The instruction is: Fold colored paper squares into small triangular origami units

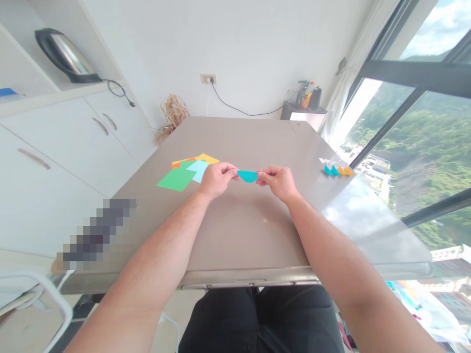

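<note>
A small piece of folded blue paper (248,176) is stretched level between my two hands above the table. My left hand (217,179) pinches its left end between thumb and fingers. At the other end, my right hand (277,180) grips the right corner the same way. The paper's lower edge tapers in, like a boat shape. Just left of my left hand lie loose sheets: a green sheet (177,179), a light blue sheet (197,169) and a yellow sheet (208,158), partly overlapping. Fingertips hide the ends of the held paper.
Several small folded blue and orange paper pieces (338,170) stand in a row near the table's right edge, by the window. The grey-brown table (250,235) spreads under my arms. A pixelated patch (99,233) covers something at its left edge. A kettle (68,56) stands on the left shelf.
</note>
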`<state>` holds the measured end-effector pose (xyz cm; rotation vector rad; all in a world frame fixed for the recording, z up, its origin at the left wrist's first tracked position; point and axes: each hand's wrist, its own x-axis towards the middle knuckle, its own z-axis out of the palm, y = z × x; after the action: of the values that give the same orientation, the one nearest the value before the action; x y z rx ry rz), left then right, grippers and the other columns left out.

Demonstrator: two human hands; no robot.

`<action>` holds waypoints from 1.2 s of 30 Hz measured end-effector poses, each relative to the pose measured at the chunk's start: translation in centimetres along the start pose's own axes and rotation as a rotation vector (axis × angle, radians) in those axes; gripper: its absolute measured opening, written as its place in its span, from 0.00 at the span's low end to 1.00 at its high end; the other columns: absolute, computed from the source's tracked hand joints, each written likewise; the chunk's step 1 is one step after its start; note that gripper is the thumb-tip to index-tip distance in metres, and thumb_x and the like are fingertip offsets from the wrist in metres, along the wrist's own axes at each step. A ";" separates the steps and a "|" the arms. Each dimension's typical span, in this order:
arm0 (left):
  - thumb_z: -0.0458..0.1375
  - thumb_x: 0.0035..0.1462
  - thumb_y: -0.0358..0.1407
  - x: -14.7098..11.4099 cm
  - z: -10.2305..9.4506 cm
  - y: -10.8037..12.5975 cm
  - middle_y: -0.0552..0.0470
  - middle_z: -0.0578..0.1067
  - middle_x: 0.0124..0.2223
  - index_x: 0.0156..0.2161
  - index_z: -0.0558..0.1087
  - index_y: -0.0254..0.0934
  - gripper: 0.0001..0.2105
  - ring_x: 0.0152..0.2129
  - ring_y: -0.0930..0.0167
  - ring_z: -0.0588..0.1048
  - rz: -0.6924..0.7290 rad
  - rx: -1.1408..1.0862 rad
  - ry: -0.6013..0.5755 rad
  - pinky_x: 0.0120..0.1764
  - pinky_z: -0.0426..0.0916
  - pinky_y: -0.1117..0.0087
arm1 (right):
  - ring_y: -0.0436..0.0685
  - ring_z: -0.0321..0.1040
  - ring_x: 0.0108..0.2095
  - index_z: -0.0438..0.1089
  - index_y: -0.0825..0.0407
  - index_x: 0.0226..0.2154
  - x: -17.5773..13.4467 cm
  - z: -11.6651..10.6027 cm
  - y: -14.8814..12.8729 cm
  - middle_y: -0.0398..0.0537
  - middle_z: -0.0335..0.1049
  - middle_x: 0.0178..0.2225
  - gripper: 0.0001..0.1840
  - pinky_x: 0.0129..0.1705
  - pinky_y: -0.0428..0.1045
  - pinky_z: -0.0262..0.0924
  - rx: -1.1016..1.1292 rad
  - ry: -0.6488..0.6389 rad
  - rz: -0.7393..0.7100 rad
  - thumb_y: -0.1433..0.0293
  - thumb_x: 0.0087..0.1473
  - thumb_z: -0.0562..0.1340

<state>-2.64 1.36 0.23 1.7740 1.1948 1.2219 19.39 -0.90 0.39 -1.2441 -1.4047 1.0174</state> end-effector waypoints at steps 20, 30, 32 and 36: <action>0.64 0.59 0.40 -1.1 3.2 1.5 0.44 0.79 0.47 0.45 0.76 0.35 0.13 0.35 0.65 0.82 -0.387 -0.582 -0.040 0.44 0.78 0.58 | 0.54 0.73 0.31 0.79 0.49 0.30 -0.9 2.0 0.9 0.44 0.78 0.29 0.09 0.38 0.50 0.66 -0.277 0.227 -0.251 0.61 0.52 0.65; 0.71 0.47 0.41 -1.1 3.6 0.9 0.45 0.80 0.44 0.48 0.76 0.36 0.23 0.40 0.63 0.80 -0.235 -0.485 -0.010 0.44 0.79 0.56 | 0.56 0.76 0.36 0.78 0.47 0.34 -1.3 2.1 0.6 0.46 0.80 0.36 0.10 0.41 0.51 0.69 -0.315 0.010 -0.251 0.59 0.52 0.68; 0.71 0.46 0.42 -1.2 3.5 0.9 0.44 0.79 0.46 0.47 0.76 0.37 0.23 0.40 0.62 0.80 -0.222 -0.473 -0.031 0.43 0.79 0.56 | 0.55 0.75 0.33 0.79 0.47 0.33 -1.3 2.0 0.5 0.46 0.80 0.33 0.12 0.39 0.51 0.68 -0.284 -0.006 -0.182 0.56 0.52 0.69; 0.71 0.46 0.42 -1.2 3.2 0.9 0.43 0.79 0.48 0.48 0.77 0.37 0.23 0.40 0.62 0.80 -0.216 -0.474 -0.060 0.41 0.79 0.57 | 0.55 0.74 0.32 0.79 0.48 0.32 -1.2 1.8 0.3 0.45 0.79 0.30 0.14 0.37 0.49 0.66 -0.212 -0.029 -0.145 0.55 0.50 0.69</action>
<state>0.46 -0.19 -0.45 1.2889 0.9373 1.1937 17.64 -2.05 -0.39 -1.2618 -1.6336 0.8057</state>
